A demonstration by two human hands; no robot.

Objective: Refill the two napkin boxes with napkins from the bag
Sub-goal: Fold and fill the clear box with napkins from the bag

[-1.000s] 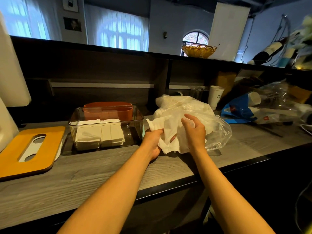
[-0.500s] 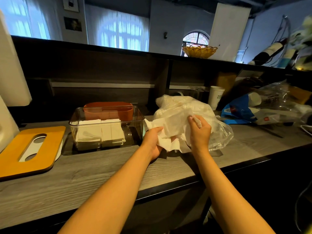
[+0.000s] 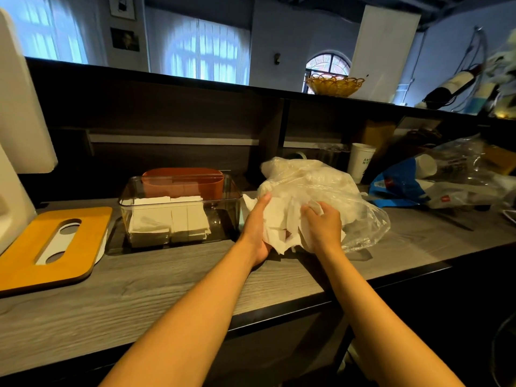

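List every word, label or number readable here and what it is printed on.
"AN..." over "NIC...", cut off: white paper cup at the back of the counter.
Small red labels on the blue-and-clear plastic bag: too blurred to read.
Nothing else legible.

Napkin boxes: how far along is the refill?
Done: clear box open, its lid off beside it, partly filled with napkin stacks. In hand: left hand and right hand gather loose napkins at the bag mouth. Left: load these; orange box behind, contents not visible.
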